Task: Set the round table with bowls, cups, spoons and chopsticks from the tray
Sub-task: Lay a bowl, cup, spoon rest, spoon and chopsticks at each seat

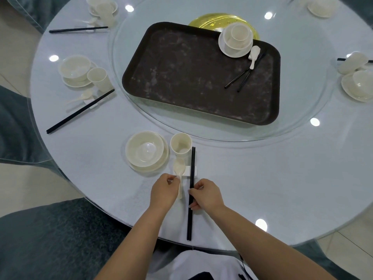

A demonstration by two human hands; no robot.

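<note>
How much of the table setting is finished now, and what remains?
Several places around the table look laid. The left hand holds the spoon and the right hand the chopsticks at the near place. One set waits on the tray.

A round glass-topped surface carries place settings — bowls, cups, spoons, chopsticks — around a turntable bearing a dark tray.

Lazy Susan: a clear glass turntable sits at the table's centre.
Gold plate: a shiny gold disc peeks out past the far edge of what sits on the turntable.
Chairs: grey-blue upholstered chair at near left, another further left.
Floor: pale tiles.
</note>
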